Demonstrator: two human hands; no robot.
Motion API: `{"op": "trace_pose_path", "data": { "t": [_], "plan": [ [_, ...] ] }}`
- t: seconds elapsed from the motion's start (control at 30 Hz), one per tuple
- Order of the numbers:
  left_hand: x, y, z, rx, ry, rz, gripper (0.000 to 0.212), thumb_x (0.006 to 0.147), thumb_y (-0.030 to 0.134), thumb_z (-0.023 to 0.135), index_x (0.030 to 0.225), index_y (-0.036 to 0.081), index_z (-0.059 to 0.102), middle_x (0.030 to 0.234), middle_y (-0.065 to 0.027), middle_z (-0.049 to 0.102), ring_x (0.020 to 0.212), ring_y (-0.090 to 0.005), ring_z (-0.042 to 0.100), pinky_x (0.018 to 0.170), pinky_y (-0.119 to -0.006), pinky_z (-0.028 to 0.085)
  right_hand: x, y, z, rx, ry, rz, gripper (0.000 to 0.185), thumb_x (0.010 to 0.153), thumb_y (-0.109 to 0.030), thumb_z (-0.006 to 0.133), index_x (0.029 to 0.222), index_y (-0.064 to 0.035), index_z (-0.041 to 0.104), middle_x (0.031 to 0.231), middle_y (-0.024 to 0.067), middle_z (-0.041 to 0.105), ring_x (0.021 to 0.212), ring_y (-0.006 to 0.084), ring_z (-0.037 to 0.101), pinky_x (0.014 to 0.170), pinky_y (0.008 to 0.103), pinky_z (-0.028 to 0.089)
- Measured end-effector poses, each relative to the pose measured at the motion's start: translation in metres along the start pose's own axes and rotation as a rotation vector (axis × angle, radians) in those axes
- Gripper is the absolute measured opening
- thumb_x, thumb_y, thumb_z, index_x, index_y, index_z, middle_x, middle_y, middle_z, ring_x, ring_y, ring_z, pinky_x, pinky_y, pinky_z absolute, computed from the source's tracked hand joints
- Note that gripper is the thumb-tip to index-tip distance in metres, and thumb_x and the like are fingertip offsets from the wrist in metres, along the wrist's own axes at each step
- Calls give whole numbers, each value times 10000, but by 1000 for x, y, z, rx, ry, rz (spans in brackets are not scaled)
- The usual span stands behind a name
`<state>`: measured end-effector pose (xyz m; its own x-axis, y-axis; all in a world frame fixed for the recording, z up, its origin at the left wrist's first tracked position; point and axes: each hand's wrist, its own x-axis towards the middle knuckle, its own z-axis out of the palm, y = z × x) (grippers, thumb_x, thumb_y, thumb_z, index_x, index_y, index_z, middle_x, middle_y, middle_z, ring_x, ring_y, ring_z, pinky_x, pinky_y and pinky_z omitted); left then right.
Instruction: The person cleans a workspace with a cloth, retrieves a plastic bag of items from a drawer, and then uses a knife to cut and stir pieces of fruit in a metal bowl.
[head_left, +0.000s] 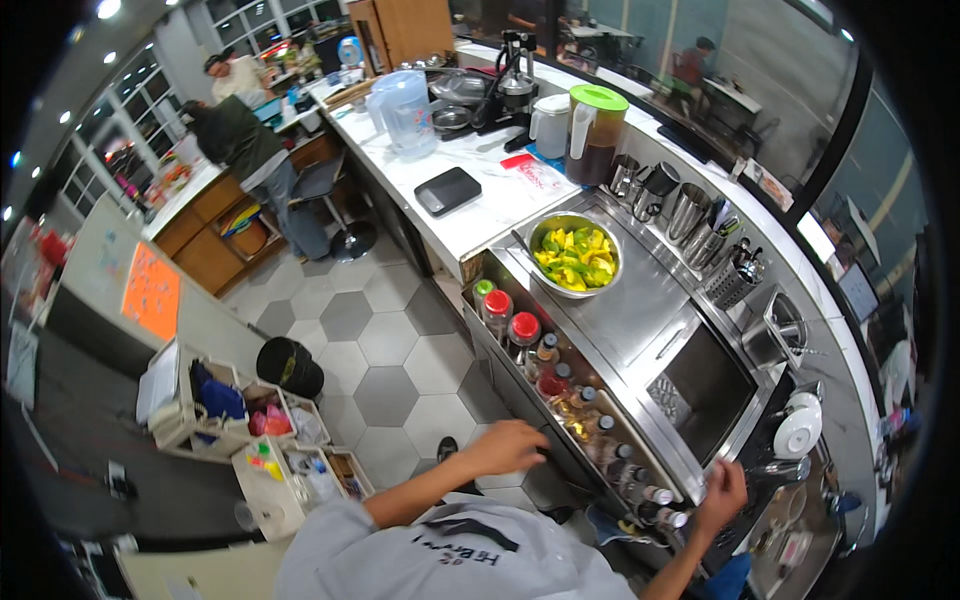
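Note:
My left hand (508, 448) hangs in the air before the bottle rail, fingers loosely bent and blurred, with nothing visible in it. Beside the front corner of the steel counter (637, 300) is my right hand (726, 489), its fingers curled; whether it touches the edge or holds anything small cannot be told. Between the hands runs a speed rail of bottles (585, 420), with red-lidded jars (523, 327) at its far end. An open steel ice well (705, 390) lies just beyond my right hand. Farther off, a steel bowl (576, 292) holds cut yellow-green fruit or vegetable pieces (574, 255), a utensil handle at its rim.
On the marble counter (480, 232) stand a black tray-like object (448, 191), a clear pitcher (409, 116) and a lidded jug of dark liquid (592, 142). Steel cups (686, 214) line the back ledge. A black bin (291, 367) stands on the floor; a person (251, 146) leans over another counter.

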<state>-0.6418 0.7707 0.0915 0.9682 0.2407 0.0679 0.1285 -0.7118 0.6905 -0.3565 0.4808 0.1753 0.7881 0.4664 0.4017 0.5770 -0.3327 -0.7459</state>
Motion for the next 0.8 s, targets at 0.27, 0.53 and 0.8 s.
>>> {"op": "trace_pose_path", "data": {
  "t": [0.27,0.53,0.8],
  "plan": [
    [-232,-195,-142,-102,480,-622,447,811,27,619,1249,113,640,1193,-177,663,987,-326,670,880,-379,524,27,-233,328,302,-620,-286,208,837,-163,735,1020,-66,716,784,68,666,634,167,618,564,289,477],
    [-297,-421,-105,-821,593,-1185,387,857,136,647,1243,145,619,1054,-114,681,845,-220,677,747,-331,542,48,-297,483,278,-898,-217,254,880,-249,684,1075,-87,704,842,93,686,662,222,644,628,329,515],
    [-289,-531,-67,-321,-112,-1002,260,918,298,598,1106,130,659,881,-25,680,752,-173,671,627,-322,530,180,-310,637,428,-518,27,159,917,-116,636,1030,-19,689,749,33,669,581,63,568,541,232,460]
  ]
}}
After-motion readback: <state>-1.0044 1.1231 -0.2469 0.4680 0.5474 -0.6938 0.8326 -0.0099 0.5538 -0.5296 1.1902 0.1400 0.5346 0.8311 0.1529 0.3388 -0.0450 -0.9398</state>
